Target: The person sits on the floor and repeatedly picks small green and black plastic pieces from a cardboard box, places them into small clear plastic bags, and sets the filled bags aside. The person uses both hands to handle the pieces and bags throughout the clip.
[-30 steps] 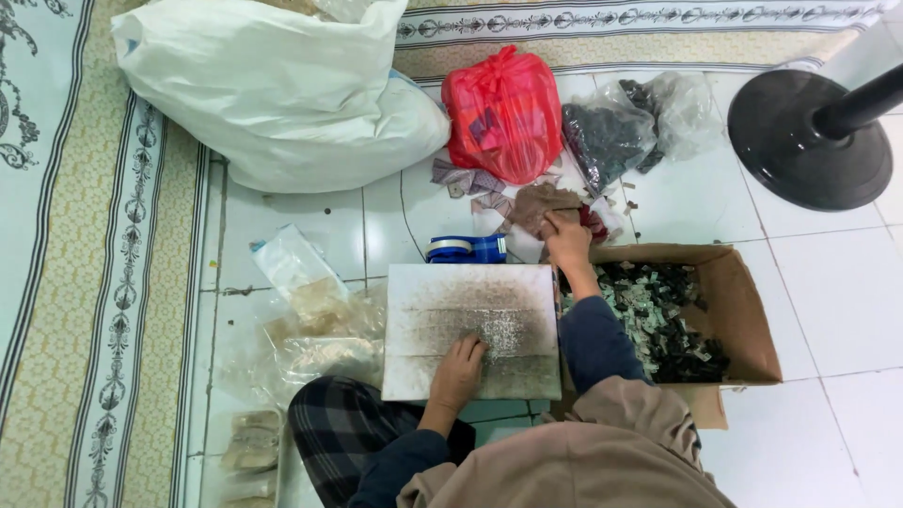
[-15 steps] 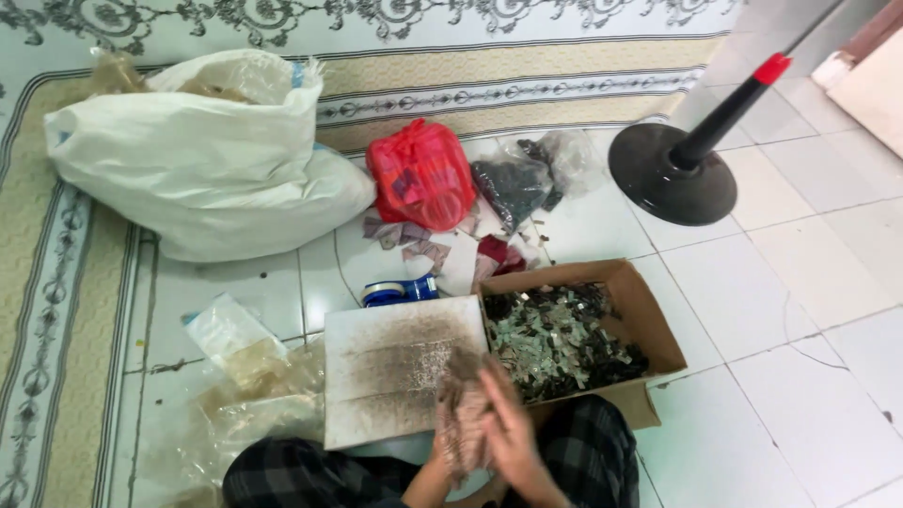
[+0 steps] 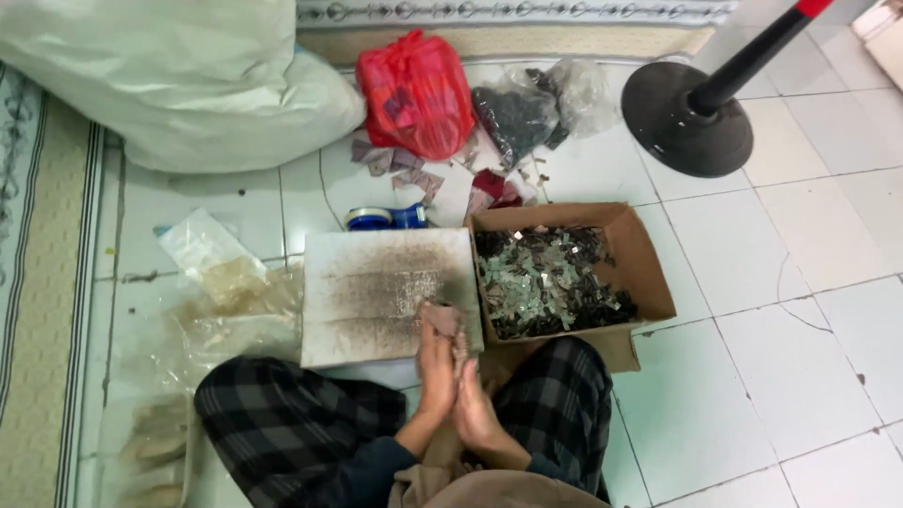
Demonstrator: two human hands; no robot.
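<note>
Both palms pressed together: left hand (image 3: 435,372), right hand (image 3: 475,404), fingers straight, gripping a small brownish piece (image 3: 438,320) between them (can't tell what). Piece sits over the board (image 3: 376,292), its 5 o'clock corner. Box (image 3: 649,273) of scraps at 3 o'clock.

A red bag (image 3: 414,92) is glowing at upper centre beside a white sack (image 3: 179,85) at upper left. A brown box (image 3: 649,268) is showing grey-green scraps (image 3: 546,280) mid-frame. Black-and-grey checked trousers (image 3: 292,423) are filling the bottom, over white tiles (image 3: 800,282).
</note>
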